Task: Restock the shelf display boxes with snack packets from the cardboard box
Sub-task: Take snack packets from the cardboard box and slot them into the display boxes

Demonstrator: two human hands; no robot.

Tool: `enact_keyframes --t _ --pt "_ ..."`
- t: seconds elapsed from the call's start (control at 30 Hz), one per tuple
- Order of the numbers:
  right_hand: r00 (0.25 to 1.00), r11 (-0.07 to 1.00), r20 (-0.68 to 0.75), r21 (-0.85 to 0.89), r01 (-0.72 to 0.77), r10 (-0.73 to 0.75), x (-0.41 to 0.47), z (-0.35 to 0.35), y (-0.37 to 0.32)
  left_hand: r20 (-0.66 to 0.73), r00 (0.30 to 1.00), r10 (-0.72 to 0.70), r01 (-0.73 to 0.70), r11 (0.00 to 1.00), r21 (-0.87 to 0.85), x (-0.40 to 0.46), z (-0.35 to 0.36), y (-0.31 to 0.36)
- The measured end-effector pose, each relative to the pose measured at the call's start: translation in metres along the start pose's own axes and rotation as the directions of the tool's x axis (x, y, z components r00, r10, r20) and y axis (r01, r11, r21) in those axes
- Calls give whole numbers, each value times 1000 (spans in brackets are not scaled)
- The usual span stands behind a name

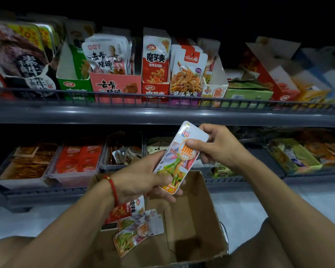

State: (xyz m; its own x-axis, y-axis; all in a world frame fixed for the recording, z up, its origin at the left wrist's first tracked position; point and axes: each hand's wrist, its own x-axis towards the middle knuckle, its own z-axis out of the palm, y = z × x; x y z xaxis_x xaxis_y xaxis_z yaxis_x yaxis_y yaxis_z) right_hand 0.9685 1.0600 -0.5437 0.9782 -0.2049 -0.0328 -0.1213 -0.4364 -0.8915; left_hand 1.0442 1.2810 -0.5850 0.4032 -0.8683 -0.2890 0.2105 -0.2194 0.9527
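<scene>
The person's bare forearms come in from the bottom edge, the left wrist wearing a red string bracelet (112, 187). Between them sits the open cardboard box (193, 225), nearly empty: a few white-and-green snack packets (135, 235) and one red konjac packet (127, 208) lie against its left side.

Above the box both hands hold one white snack packet (179, 158), tilted with its top to the right. The left hand (143, 182) curls round its lower end, thumb across the front and fingers behind. The right hand (213, 146) pinches the upper end, thumb on the printed face and fingers behind the edge.

The matching display box (214, 89), white with the same orange emblem, stands on the upper shelf behind the wire rail (162, 97), wedged between the squid-strip box (186, 74) and a green carton (248, 92).

The risks, as I judge them: the packet may catch on the rail on its way up, or slide into the neighbouring squid box, since the openings stand close together. A glossy packet held by its ends could also slip and drop to the lower shelf trays (46, 165).
</scene>
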Motion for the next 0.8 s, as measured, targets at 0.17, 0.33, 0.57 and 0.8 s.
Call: enact_keyframes --t 0.17,0.33,0.57,0.8 --pt "995 995 96 -96 32 -23 -3 -9 -12 -52 999 8 -7 999 35 3 1 2" --pt "980 983 193 -181 -22 57 -3 -16 -24 -73 997 35 -33 999 38 7 1 6" --pt "983 990 164 -126 -66 86 0 -17 -26 -92 995 49 -51 998 -22 12 2 8" --pt "989 951 -138 -308 5 -50 1 -88 -78 -269 956 113 -139 987 -79 19 -14 7"
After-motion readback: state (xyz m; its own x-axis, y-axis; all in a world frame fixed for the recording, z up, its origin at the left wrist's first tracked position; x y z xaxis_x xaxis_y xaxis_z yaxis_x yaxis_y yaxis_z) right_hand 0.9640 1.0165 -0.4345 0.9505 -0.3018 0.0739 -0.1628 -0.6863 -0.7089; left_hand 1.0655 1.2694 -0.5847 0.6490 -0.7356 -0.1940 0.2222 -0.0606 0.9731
